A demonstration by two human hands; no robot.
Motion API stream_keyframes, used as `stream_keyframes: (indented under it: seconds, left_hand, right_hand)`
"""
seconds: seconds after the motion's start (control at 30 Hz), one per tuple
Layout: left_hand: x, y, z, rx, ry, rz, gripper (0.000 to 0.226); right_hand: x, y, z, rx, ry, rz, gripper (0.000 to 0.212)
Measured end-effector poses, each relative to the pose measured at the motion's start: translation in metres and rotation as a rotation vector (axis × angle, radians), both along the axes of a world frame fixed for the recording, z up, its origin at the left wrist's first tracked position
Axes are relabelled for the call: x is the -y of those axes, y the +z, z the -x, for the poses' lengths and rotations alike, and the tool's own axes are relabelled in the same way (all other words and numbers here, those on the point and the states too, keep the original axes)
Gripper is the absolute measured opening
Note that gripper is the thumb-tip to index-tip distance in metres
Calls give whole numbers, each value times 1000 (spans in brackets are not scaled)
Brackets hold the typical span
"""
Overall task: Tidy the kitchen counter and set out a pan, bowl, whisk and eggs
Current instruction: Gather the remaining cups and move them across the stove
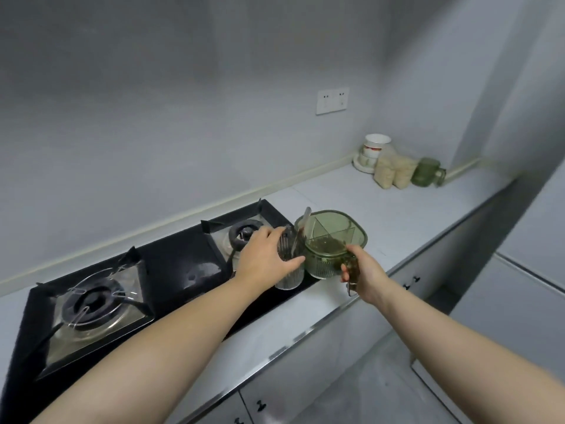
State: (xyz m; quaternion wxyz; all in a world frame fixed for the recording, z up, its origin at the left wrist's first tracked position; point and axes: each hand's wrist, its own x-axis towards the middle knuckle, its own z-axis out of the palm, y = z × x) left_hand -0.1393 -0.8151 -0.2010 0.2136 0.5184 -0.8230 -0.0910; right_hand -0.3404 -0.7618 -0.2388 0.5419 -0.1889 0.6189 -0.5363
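Left grip [266, 255] is wrapped round a ribbed glass tumbler [289, 276] holding utensils, at the right edge of the hob [171, 261]. Right grip [365, 272] is curled on a small dark-green piece [351, 266] at the near wall of the green divided container [331, 237], towards the front edge of the table [397, 215]; handle or separate jar, cannot tell. Assessment: glass is rigid, breakable and likely slippery; hold low on the ribs.

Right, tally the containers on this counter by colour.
Green: 2, divided box and far mug
Clear: 1, ribbed utensil holder
Beige-filled: 2 jars
White: 1 crockery stack
Total: 6; the small dark piece in the right hand is unclear, uncounted.
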Motion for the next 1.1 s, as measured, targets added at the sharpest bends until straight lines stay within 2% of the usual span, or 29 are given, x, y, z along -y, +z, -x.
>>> stream_keyframes:
  seconds: [0.4, 0.67, 1.1]
  left_hand:
    - [108, 7, 149, -52, -171, -12, 79]
    - [143, -8, 208, -119, -173, -120, 76]
    - [204, -28, 295, -96, -152, -176, 74]
  right_hand:
    - [54, 23, 131, -44, -221, -30, 25]
    - [69, 12, 188, -11, -328, -15, 27]
    - [120, -10, 277, 13, -394, -80, 26]
